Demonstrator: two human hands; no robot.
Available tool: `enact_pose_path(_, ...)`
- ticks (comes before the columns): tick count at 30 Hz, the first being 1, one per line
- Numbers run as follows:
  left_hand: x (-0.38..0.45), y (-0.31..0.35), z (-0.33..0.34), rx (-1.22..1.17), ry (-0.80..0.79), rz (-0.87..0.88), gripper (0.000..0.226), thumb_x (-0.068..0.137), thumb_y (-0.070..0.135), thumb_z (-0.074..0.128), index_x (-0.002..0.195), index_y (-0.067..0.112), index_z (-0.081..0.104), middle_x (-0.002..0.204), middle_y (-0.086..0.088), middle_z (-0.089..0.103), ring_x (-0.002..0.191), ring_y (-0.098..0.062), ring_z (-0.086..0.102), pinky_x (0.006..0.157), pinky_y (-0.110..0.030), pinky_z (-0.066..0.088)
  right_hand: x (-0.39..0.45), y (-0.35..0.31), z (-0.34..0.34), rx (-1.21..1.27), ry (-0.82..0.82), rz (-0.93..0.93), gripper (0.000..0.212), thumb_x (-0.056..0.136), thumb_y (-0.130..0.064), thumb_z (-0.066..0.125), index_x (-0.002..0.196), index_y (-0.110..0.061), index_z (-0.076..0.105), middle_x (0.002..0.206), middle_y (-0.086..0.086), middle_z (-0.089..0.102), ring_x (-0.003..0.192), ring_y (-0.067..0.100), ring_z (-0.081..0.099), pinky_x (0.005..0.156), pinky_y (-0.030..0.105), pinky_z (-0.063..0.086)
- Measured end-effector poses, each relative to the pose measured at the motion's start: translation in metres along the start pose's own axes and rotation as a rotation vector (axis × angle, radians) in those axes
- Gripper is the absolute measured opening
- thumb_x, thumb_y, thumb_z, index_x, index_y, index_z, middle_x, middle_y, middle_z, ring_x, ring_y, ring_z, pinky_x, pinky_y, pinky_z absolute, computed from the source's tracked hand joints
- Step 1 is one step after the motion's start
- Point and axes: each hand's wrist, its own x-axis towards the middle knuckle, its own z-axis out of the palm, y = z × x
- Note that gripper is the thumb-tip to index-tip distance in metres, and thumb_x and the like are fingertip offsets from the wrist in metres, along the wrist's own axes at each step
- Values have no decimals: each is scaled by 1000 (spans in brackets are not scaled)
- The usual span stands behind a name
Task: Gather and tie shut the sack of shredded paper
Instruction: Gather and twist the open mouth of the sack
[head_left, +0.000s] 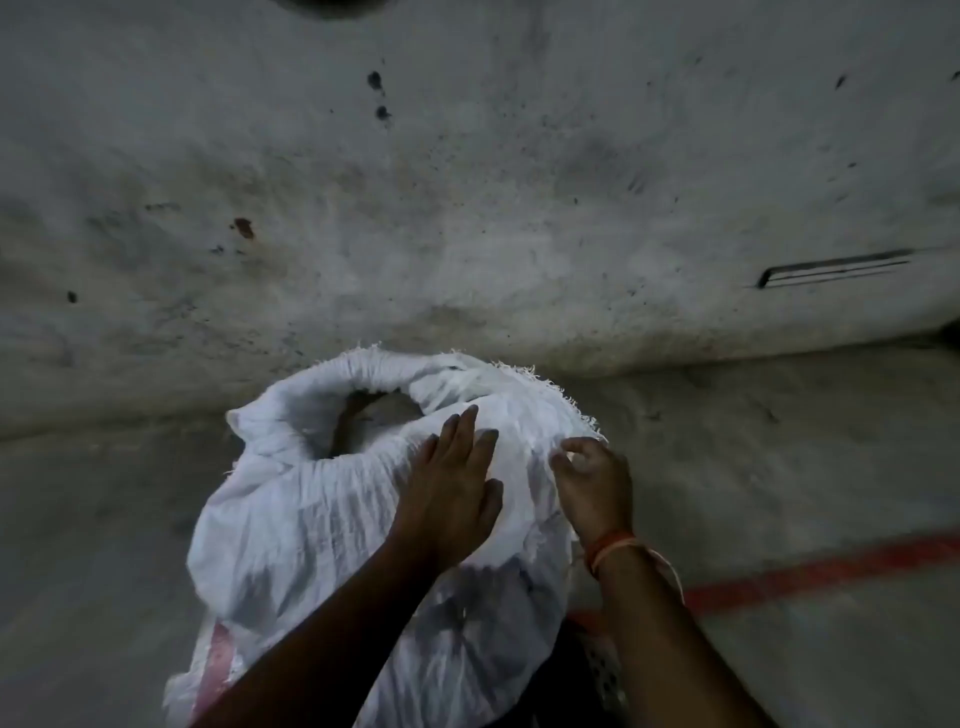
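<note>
A full white woven sack (311, 519) stands on the floor below me, its frayed mouth (374, 415) still agape at the top with dark contents inside. My left hand (452, 483) lies flat on the sack's upper right side, fingers spread and pointing towards the mouth. My right hand (592, 478) is just to the right, its fingertips pinching the frayed edge of the sack fabric. An orange thread band circles my right wrist. No tie or cord shows.
A stained grey concrete wall (467, 208) rises right behind the sack, with a dark slot (831, 267) at the right. The concrete floor (779, 467) carries a red painted line (831, 577) at the right. Something dark lies by my feet.
</note>
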Motion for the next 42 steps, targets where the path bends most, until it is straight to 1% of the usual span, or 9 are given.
enact_pose_path(10, -1, -12, 21, 34, -53, -30, 71, 93, 57, 35, 151, 18, 34, 168, -14, 15, 154, -36, 17, 119, -53, 23, 10, 12, 13, 315, -41, 328, 44, 70, -14, 83, 102, -5, 54, 95, 11, 63, 81, 24, 62, 74, 33, 52)
enact_pose_path(15, -4, 5, 3, 63, -114, -34, 103, 78, 91, 25, 158, 26, 15, 170, -6, -4, 155, -37, -5, 120, -66, 9, 0, -13, -8, 459, 4, 175, 51, 71, 1, 70, 116, -19, 55, 119, 10, 64, 103, 29, 67, 93, 52, 56)
enact_pose_path(19, -12, 23, -9, 50, -99, 4, 124, 67, 97, 38, 160, 24, 3, 169, -4, -17, 153, -38, -20, 118, -68, -4, -17, -38, -32, 506, -65, -30, 70, 70, 17, 54, 127, -24, 56, 129, 1, 61, 120, 18, 58, 102, 38, 51)
enact_pose_path(22, -15, 36, -15, 131, -83, 36, 115, 76, 78, 54, 160, 21, 0, 169, -7, -17, 153, -39, -20, 118, -71, -4, -27, -52, -46, 450, -121, -144, 73, 73, 21, 51, 134, -18, 55, 139, -3, 55, 131, 10, 47, 110, 28, 40)
enact_pose_path(26, -19, 47, -39, 149, 9, 11, 73, 91, 38, 56, 155, 23, 24, 169, -5, 16, 155, -26, 20, 121, -67, 6, -31, -55, -61, 298, -144, -266, 73, 73, 18, 51, 131, -26, 61, 137, -11, 59, 130, 5, 49, 111, 26, 40)
enact_pose_path(30, -15, 41, -67, 130, 222, 54, 39, 87, 30, 60, 126, 29, 58, 124, 4, 70, 107, -19, 70, 118, -61, 27, -32, -65, -69, 259, -140, -328, 66, 69, 17, 49, 103, -33, 76, 114, -18, 71, 118, -2, 59, 107, 21, 43)
enact_pose_path(32, -10, 39, -79, 108, 277, 98, 34, 84, 29, 58, 117, 28, 64, 110, 3, 75, 98, -23, 71, 111, -58, 37, -34, -71, -73, 279, -131, -353, 61, 68, 18, 50, 87, -33, 77, 100, -18, 75, 107, -2, 65, 103, 24, 48)
enact_pose_path(36, -6, 43, -100, -60, 270, 255, 38, 86, 31, 57, 124, 26, 64, 128, 2, 65, 110, -21, 66, 92, -44, 54, -35, -83, -83, 353, -166, -433, 44, 65, 13, 54, 66, -27, 73, 77, -10, 76, 80, 4, 71, 80, 29, 57)
enact_pose_path(42, 7, 45, -131, -278, 264, 371, 49, 93, 23, 62, 140, 23, 50, 121, 2, 66, 106, -15, 67, 87, -40, 56, -42, -101, -97, 616, -215, -523, 52, 73, 26, 46, 90, -21, 61, 97, 0, 68, 85, 11, 62, 78, 32, 48)
